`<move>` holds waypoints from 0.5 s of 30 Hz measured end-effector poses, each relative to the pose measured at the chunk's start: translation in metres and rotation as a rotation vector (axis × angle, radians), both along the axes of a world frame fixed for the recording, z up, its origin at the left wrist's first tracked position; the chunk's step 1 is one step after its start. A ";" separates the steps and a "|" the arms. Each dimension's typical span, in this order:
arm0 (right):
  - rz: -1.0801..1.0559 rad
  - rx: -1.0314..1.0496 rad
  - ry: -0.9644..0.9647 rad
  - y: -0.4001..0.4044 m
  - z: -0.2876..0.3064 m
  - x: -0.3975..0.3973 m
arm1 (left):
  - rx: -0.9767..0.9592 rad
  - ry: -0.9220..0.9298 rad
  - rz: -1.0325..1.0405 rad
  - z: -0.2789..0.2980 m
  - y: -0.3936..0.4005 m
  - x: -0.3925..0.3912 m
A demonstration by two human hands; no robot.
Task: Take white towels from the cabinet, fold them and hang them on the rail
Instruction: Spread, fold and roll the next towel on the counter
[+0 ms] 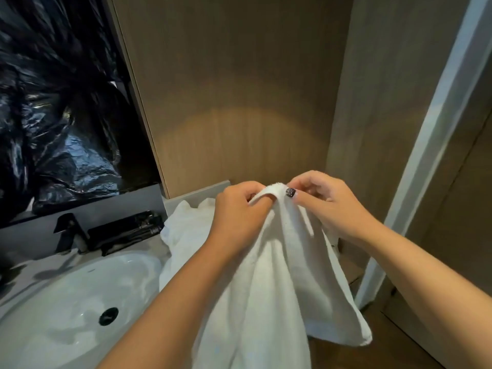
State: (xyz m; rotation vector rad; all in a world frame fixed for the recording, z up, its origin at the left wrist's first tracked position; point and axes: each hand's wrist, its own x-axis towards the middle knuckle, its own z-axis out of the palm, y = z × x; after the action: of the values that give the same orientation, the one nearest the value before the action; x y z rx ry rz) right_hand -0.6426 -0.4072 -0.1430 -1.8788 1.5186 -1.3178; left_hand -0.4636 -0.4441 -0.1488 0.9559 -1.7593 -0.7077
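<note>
Brown wood-grain panelling fills the background, with a white sink and a black tap set in the grey bench at lower left. Both hands meet at the top edge of a white towel, which hangs down in front of the person. The left hand has its fingers curled round the hem, and the right hand pinches the same hem just beside it between thumb and forefinger. Holding two neighbouring points high probably lets the cloth drop straight so that edges can be matched for a fold. A second heap of white towelling lies on the bench behind the left forearm, likely kept within reach for its own turn. Black crumpled plastic covers the wall above the tap. The towel's lower end runs out of view at the bottom, no rail shows anywhere, and the dark tray by the tap is too blurred to tell what it carries
</note>
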 end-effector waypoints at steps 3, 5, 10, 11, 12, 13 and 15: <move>0.124 0.078 0.058 0.016 -0.009 0.013 | 0.040 -0.058 0.010 -0.005 0.009 -0.002; 0.122 0.078 0.137 0.013 -0.018 0.016 | 0.061 -0.073 0.038 -0.008 0.010 -0.001; 0.091 0.034 0.105 -0.005 -0.036 0.011 | 0.118 -0.060 0.050 -0.022 0.012 0.002; 0.101 0.038 0.081 -0.008 -0.037 0.008 | 0.127 -0.061 0.044 -0.027 0.013 0.002; 0.107 0.046 0.045 -0.011 -0.037 0.005 | 0.136 -0.059 0.042 -0.032 0.014 0.001; 0.104 0.051 0.008 -0.013 -0.037 0.000 | 0.155 -0.054 0.044 -0.038 0.016 0.001; 0.071 0.061 -0.074 -0.017 -0.037 -0.013 | 0.216 -0.040 0.072 -0.052 0.023 0.000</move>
State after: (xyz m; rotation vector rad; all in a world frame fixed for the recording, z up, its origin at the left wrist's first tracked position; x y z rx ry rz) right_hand -0.6556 -0.4244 -0.1795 -1.8095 1.4259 -1.2803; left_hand -0.4637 -0.4215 -0.2013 1.1811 -1.6975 -0.8495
